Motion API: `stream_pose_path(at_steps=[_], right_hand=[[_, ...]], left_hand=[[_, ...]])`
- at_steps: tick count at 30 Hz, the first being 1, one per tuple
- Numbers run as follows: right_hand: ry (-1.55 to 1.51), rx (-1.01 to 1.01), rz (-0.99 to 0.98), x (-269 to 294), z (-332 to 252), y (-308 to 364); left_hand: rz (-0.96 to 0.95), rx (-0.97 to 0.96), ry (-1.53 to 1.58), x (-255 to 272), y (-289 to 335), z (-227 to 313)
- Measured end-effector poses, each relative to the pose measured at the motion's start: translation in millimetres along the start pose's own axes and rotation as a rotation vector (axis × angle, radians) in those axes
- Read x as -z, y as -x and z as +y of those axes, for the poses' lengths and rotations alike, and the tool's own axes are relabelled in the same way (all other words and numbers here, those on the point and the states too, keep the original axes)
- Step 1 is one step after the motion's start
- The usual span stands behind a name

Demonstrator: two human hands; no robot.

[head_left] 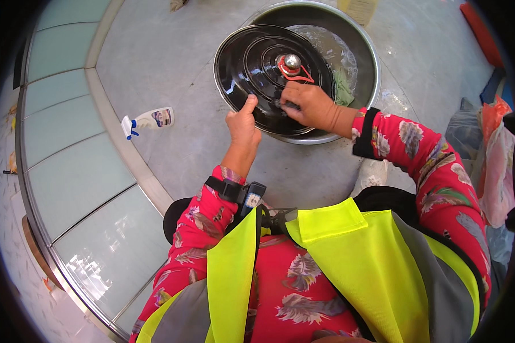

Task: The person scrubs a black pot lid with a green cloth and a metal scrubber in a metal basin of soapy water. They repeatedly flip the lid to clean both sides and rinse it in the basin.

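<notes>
A round black pot lid (pixel 254 68) with raised rings tilts over the near left rim of a large metal basin (pixel 369 43). Its silver knob (pixel 292 62) has a red loop of cord (pixel 305 76) around it. My left hand (pixel 244 127) grips the lid's near edge, thumb on top and the other fingers hidden beneath. Over the lid's near right part, just below the knob, my right hand (pixel 313 106) is closed with curled fingers pressed to the surface. Something small and dark seems to be under those fingers, too hidden to name.
Foamy water (pixel 332 46) and a green cloth (pixel 343 87) are in the basin. On the grey floor to the left lies a white spray bottle (pixel 154 118) with a blue trigger. Glass panels (pixel 68 137) border the left side. Plastic bags (pixel 495 166) sit at the right.
</notes>
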State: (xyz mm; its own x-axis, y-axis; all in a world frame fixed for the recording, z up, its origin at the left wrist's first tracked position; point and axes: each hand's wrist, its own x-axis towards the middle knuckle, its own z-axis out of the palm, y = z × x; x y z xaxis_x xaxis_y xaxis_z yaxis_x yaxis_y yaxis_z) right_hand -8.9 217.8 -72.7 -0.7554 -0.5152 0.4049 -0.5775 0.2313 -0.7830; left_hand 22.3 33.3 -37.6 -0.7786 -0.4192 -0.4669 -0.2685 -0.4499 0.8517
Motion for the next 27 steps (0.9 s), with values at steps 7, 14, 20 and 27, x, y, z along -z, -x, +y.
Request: stream_pose_path(at_steps=[7,14,20,27], right_hand=[[0.286,-0.336,-0.102,48.1,66.9,22.1],[0.626,-0.628,-0.112,46.4,110.4,11.0],[0.206,-0.752,-0.094,35.8,93.1,21.6],[-0.127,-0.125,0.075,11.2,-6.2,1.6]], left_hand=[[-0.023,0.003,-0.063,1.7,-2.7,16.0],[-0.05,-0.13,-0.068,12.8,-11.3,35.2],[-0.072,-0.241,-0.152,22.5,-16.4,35.8],[-0.052,-0.233,-0.111,5.6,-7.7,35.9]])
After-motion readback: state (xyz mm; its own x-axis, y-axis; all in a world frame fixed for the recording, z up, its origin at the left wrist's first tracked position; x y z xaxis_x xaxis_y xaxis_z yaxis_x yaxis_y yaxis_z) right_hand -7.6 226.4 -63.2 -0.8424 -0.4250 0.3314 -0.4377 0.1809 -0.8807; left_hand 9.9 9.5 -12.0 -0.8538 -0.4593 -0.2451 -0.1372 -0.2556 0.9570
